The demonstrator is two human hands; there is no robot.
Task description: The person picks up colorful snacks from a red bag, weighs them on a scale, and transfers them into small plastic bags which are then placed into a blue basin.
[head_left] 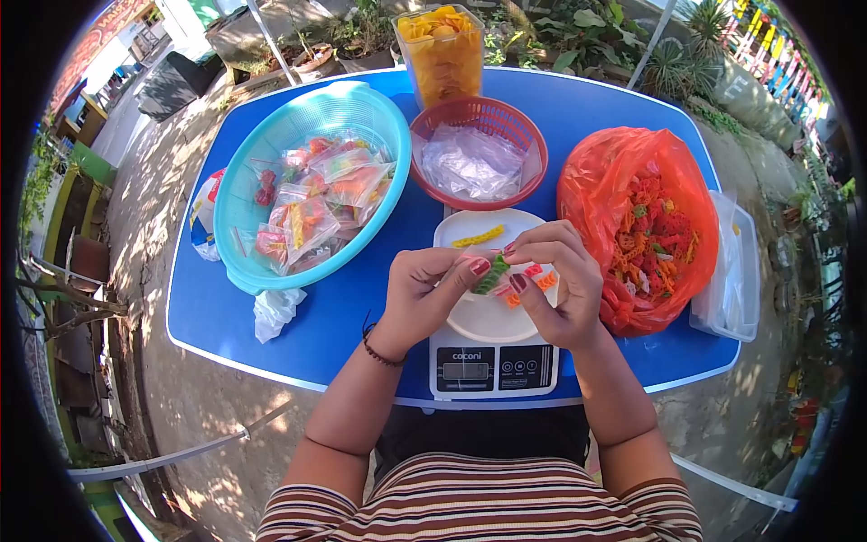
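My left hand [429,287] and my right hand [567,287] meet over a white plate [461,316] that rests on a kitchen scale [494,369]. Fingertips of both pinch a small clear plastic bag [490,282], and a green twisted snack piece [498,263] shows at my left thumb. The fingers partly cover the bag. A yellow snack piece [478,237] lies on the plate behind my hands. Pink and orange pieces [533,286] show between my right thumb and fingers, close over the plate.
A turquoise basket [242,181] with filled packets stands left on the blue table [212,316]. Behind the plate is a red basket [533,135] of clear bags, beside a tub of yellow chips [442,59]. Right are a red bag [587,190] of colourful snacks and a plastic container [739,262].
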